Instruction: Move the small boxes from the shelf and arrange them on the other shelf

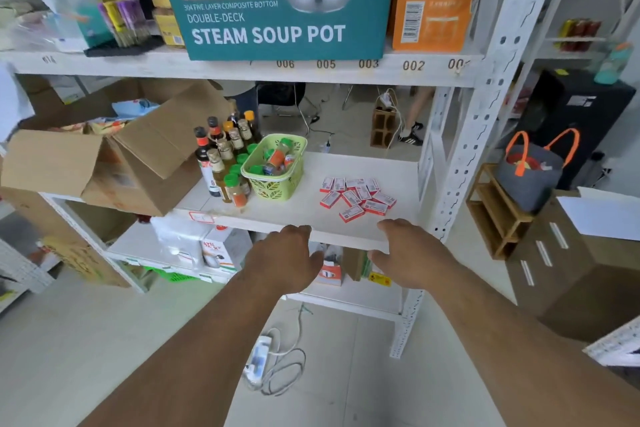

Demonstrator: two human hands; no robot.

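Note:
Several small red-and-white boxes (358,198) lie in a loose cluster on the white middle shelf (304,215), toward its right side. My left hand (284,258) hovers just in front of the shelf's front edge, fingers loosely curled, holding nothing. Level with it on the right is my right hand (412,253), also empty, fingers spread slightly. Both hands are below and in front of the boxes, not touching them.
A green basket (277,166) of spice jars and a group of sauce bottles (225,156) stand left of the boxes. An open cardboard carton (114,156) fills the shelf's left. A teal soup pot box (273,0) sits above. A power strip (258,355) lies on the floor.

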